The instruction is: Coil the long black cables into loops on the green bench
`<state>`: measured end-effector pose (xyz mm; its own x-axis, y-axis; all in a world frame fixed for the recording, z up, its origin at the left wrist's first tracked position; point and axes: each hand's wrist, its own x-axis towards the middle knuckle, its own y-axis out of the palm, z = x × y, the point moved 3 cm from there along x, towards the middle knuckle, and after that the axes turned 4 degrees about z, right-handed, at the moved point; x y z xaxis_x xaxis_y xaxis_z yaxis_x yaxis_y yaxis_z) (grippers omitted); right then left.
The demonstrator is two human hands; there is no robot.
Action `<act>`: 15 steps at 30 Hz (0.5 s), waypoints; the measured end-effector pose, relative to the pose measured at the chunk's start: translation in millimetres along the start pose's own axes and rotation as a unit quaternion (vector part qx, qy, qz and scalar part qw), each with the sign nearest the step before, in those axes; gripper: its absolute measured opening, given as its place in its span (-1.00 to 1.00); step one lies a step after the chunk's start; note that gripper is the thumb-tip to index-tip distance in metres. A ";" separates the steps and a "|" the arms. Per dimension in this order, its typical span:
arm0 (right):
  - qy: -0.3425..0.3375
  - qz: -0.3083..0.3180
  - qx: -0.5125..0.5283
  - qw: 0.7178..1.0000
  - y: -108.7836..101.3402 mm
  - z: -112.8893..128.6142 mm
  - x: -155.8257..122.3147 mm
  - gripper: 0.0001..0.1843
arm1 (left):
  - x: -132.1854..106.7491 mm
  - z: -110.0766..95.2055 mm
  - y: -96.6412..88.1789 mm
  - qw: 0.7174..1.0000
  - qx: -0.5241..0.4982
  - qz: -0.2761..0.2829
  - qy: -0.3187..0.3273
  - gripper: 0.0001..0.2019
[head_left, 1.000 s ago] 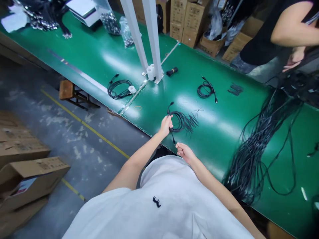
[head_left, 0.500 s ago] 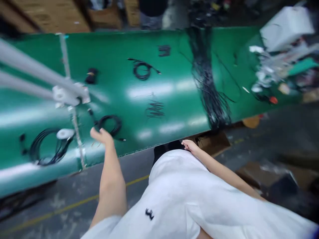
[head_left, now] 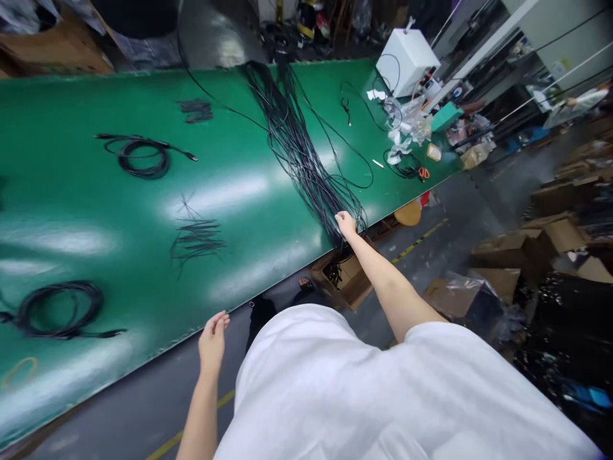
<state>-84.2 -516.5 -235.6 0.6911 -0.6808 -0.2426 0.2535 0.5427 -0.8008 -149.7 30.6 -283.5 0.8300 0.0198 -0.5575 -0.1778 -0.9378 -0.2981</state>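
Observation:
My right hand (head_left: pixel 345 225) is at the near end of a long bundle of loose black cables (head_left: pixel 306 153) that lies across the green table. Its fingers are closed on the cable strands; how many they grip cannot be made out. My left hand (head_left: pixel 213 337) hangs by the table's front edge, empty, its fingers loosely bent and apart. To its left lies a coiled black cable (head_left: pixel 93 306), and a second coiled cable (head_left: pixel 165 167) rests farther back. Between the coils and the bundle is a pile of thin black ties (head_left: pixel 198 237).
More short black ties (head_left: pixel 195 110) lie at the back of the green table (head_left: pixel 258 255). Toward the right end are orange-handled scissors (head_left: pixel 424 173), plastic bags and a white box (head_left: pixel 407 62). An open carton (head_left: pixel 352 281) stands below the front edge. A yellow band (head_left: pixel 19 372) lies at left.
My view has swung to the right. My right hand has gone from beside my body to the cable bundle. My left hand has drawn back from the coiled cable to the table edge.

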 end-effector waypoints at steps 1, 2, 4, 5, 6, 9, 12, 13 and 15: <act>-0.008 0.009 -0.008 1.000 -0.7 0.5 14.0 -0.78 | -4.7 -2.3 9.9 1.000 0.013 0.008 -0.004 -0.64; -0.017 0.012 -0.014 1.000 -1.6 0.2 26.2 -0.77 | -10.4 -5.0 19.9 1.000 0.025 0.012 -0.008 -0.63; -0.025 0.009 -0.028 0.999 -5.7 -4.8 46.0 -0.72 | -26.3 -10.5 41.4 0.999 0.044 0.010 -0.018 -0.60; -0.023 0.006 -0.032 0.999 -9.4 -9.9 53.7 -0.70 | -36.4 -13.0 53.1 0.998 0.051 0.011 -0.023 -0.59; -0.018 0.003 -0.034 0.999 -14.2 -16.7 59.9 -0.68 | -47.7 -15.2 65.4 0.998 0.058 0.015 -0.028 -0.58; 0.006 0.005 -0.042 0.999 -32.2 -44.5 68.8 -0.61 | -84.6 -17.9 101.8 0.992 0.104 0.058 -0.044 -0.57; 0.040 0.031 -0.053 0.997 -48.6 -70.3 68.2 -0.57 | -115.0 -16.1 128.5 0.975 0.177 0.120 -0.060 -0.58; 0.048 0.048 -0.051 0.996 -52.6 -75.4 67.9 -0.62 | -121.7 -15.3 133.6 0.970 0.189 0.133 -0.069 -0.57; 0.050 0.085 -0.031 0.995 -59.1 -78.4 67.8 -0.76 | -128.6 -15.9 137.6 0.967 0.200 0.131 -0.085 -0.56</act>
<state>-105.5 -633.3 -247.6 0.6491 -0.6293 -0.4274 0.0948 0.6244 -0.7753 -272.5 -106.5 -240.6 0.6364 -0.1122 -0.7632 -0.5885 -0.7103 -0.3863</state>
